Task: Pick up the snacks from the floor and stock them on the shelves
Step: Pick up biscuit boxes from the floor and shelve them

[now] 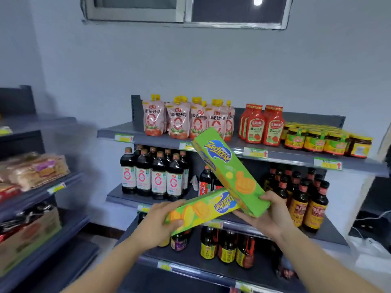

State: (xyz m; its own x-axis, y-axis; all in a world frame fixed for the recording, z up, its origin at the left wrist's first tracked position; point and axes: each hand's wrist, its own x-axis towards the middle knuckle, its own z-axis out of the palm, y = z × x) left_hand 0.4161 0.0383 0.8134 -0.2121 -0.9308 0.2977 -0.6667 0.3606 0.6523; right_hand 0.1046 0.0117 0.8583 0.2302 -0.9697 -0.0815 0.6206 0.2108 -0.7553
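Observation:
I hold two long green Zeocheese biscuit boxes in front of the shelves. My left hand [160, 220] grips the near end of one box [203, 209], which lies nearly level and points right. My right hand [267, 212] grips the lower end of the other box [227, 168], which tilts up and to the left, its top reaching the upper shelf edge. The two boxes cross near my right hand. The grey shelf unit [296, 157] stands straight ahead.
The top shelf carries tomato sauce pouches [177, 121], red ketchup bottles [262, 126] and jars [317, 140]. Dark sauce bottles [152, 174] fill the lower shelves. A second shelf unit [42, 187] on the left holds packaged snacks and a cardboard box [27, 235].

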